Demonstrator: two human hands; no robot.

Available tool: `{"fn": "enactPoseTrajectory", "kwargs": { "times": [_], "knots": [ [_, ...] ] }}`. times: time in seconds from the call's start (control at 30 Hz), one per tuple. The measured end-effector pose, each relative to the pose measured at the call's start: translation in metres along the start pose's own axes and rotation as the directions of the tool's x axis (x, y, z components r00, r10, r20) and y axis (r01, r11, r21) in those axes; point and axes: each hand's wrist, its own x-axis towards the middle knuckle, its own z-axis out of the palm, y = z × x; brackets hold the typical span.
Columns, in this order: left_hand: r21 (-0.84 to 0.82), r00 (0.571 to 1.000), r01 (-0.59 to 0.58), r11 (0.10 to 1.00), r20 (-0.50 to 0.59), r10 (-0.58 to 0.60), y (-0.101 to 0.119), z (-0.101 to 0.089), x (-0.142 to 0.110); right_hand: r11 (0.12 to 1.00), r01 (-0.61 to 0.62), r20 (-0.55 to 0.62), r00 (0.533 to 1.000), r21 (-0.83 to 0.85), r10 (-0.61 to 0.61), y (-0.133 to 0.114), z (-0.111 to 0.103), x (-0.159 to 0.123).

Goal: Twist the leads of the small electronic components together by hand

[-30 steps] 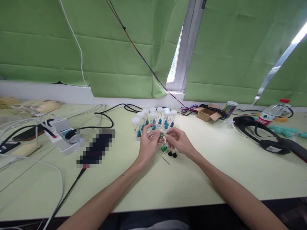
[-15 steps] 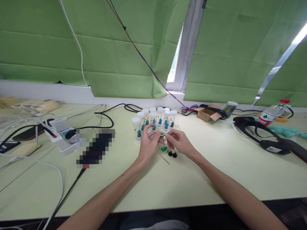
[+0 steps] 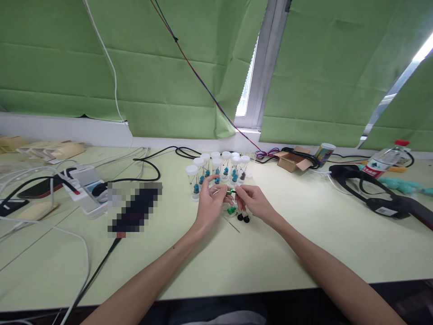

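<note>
My left hand [image 3: 210, 203] is closed in a pinch on a thin metal wire that carries a small green part [image 3: 230, 191]. My right hand [image 3: 253, 199] pinches a small dark piece [image 3: 235, 192] against the right side of that green part; its exact kind is too small to tell. Below the fingers, more green pieces [image 3: 231, 210] lie on the table. Two black round parts [image 3: 243, 218] sit beside them under my right hand. A loose thin metal rod [image 3: 233, 225] lies nearer to me. Just behind my hands stand several clear tubes with white caps [image 3: 191, 170], holding blue parts.
On the left are a power strip [image 3: 87, 192], a blurred-out dark device [image 3: 135, 207] and tangled cables. To the right lie a black headset [image 3: 368, 194], a bottle with a red cap [image 3: 380, 162], an open cardboard box [image 3: 292, 161] and a can [image 3: 325, 154].
My right fingertips have drawn slightly to the right of the green part, and a dark piece now shows between them. My left hand has hardly moved.
</note>
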Motion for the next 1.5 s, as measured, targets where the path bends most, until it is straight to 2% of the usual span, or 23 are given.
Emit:
{"fn": "enactPoseTrajectory", "kwargs": {
  "times": [0.17,0.47,1.2,1.5],
  "knots": [
    [-0.003,1.0,0.01,1.0,-0.012,-0.01,0.0003,-0.0001,0.0004,0.999,-0.036,-0.003,0.999,0.028,0.036,0.0036,0.0004,0.0013],
    [-0.011,1.0,0.0,1.0,-0.019,0.0,-0.0007,-0.0001,0.0,0.996,0.012,-0.081,0.997,0.09,-0.004,-0.0034,-0.0004,-0.0018],
    [0.007,1.0,0.016,1.0,-0.01,-0.016,-0.003,-0.0006,0.0008,0.989,0.081,-0.094,0.993,0.121,-0.07,-0.0031,-0.0005,-0.0031],
    [0.028,1.0,0.027,0.999,0.003,-0.027,-0.0023,-0.0005,0.0001,0.991,0.07,-0.088,0.994,0.114,-0.061,-0.0036,-0.0007,-0.0029]
  ]
}}
